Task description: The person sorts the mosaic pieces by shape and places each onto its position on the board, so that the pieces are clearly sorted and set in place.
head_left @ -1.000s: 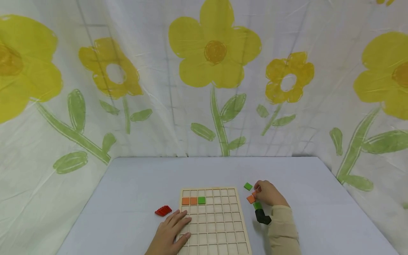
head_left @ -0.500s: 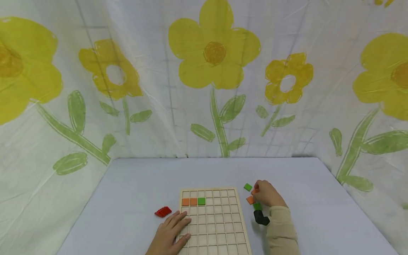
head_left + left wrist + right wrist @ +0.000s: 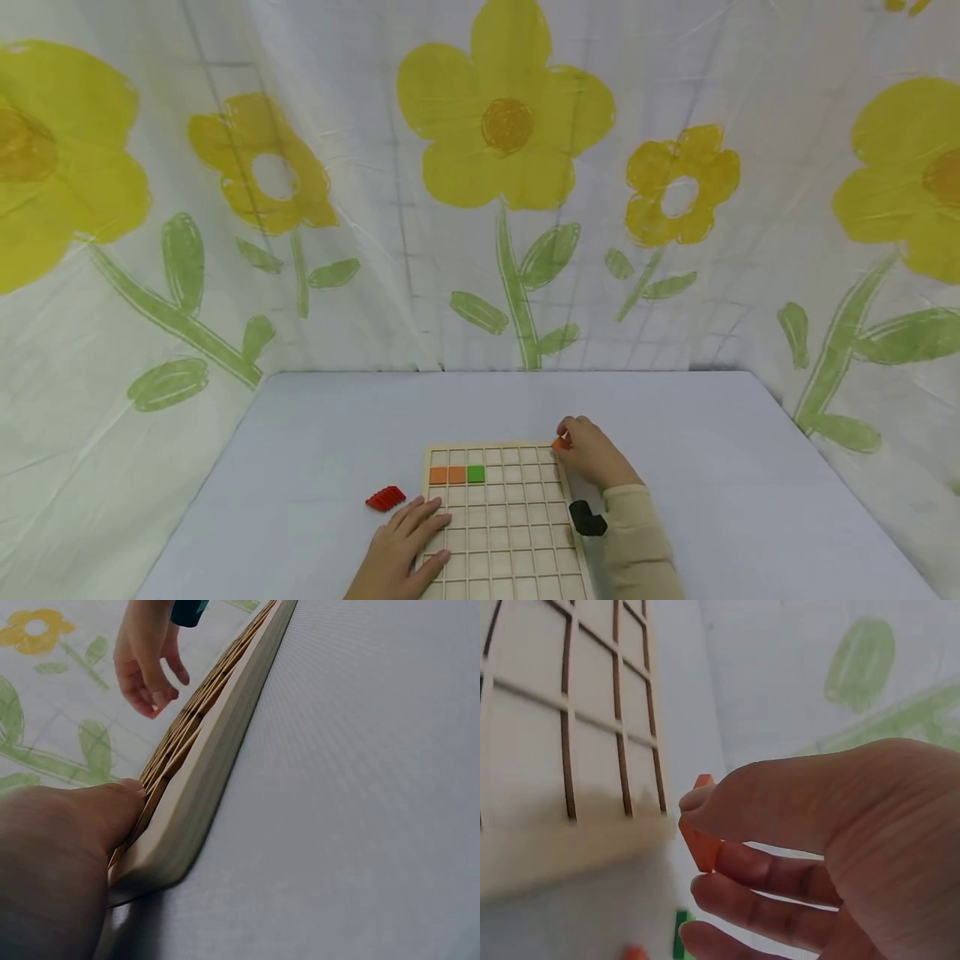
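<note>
My right hand (image 3: 596, 457) pinches an orange square tile (image 3: 700, 844) between thumb and fingers, just over the far right corner of a wooden grid board (image 3: 498, 542). In the right wrist view the tile is tilted on edge beside the board's frame. My left hand (image 3: 397, 546) lies with fingers spread on the board's left edge, the thumb on the grid in the left wrist view. Two orange tiles (image 3: 447, 475) and a green tile (image 3: 476, 474) sit side by side in the second row from the far edge, at the left.
Several red tiles (image 3: 386, 498) lie in a leaning row left of the board. In the right wrist view a green tile (image 3: 680, 934) and an orange tile (image 3: 636, 952) lie on the table near the board. A black camera (image 3: 587, 518) is worn on the right wrist.
My right hand has picked up an orange tile from the loose tiles right of the board and carried it left to the board's far right corner. The left hand stays in place.
</note>
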Demonstrator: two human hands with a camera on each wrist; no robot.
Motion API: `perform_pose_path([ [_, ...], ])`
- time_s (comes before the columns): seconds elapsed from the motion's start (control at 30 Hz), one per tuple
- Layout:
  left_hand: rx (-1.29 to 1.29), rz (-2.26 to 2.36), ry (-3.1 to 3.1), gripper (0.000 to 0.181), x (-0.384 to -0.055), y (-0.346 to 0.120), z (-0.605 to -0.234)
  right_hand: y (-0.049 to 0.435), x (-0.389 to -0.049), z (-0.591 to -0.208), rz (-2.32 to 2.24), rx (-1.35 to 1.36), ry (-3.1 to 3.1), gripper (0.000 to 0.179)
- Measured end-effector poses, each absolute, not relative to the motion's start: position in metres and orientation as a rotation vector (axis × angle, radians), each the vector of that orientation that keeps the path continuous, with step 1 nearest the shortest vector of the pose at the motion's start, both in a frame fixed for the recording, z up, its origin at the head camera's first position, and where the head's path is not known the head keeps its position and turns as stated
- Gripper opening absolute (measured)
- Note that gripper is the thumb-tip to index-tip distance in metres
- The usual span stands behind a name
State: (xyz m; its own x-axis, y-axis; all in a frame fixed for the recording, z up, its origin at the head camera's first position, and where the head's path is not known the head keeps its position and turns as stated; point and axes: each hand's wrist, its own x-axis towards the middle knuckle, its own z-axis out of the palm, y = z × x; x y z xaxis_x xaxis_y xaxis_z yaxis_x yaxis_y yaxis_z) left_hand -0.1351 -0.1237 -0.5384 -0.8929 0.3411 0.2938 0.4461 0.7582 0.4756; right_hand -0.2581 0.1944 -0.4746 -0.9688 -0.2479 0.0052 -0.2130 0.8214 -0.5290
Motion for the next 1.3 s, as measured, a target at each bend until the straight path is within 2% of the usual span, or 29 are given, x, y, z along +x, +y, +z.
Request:
perform_pose_path([
  [0.5,-0.632,-0.832,-2.789,0.042,-0.135,-0.124,-0.539,0.141,-0.248,-0.472,-0.688,-0.840,2.954,0.020],
  [0.63,-0.635,-0.823,-2.795,0.042,-0.136,-0.124,-0.538,0.136,-0.248,-0.472,-0.679,-0.850,2.922,0.024],
  [0.9,-0.628,-0.813,-2.805,0.042,-0.135,-0.124,-0.539,0.123,-0.245,-0.477,-0.715,-0.937,2.901,0.016],
  [1.3,-0.634,-0.785,-2.748,0.040,-0.136,-0.124,-0.540,0.111,-0.241,-0.480,-0.589,-1.000,2.928,0.012],
])
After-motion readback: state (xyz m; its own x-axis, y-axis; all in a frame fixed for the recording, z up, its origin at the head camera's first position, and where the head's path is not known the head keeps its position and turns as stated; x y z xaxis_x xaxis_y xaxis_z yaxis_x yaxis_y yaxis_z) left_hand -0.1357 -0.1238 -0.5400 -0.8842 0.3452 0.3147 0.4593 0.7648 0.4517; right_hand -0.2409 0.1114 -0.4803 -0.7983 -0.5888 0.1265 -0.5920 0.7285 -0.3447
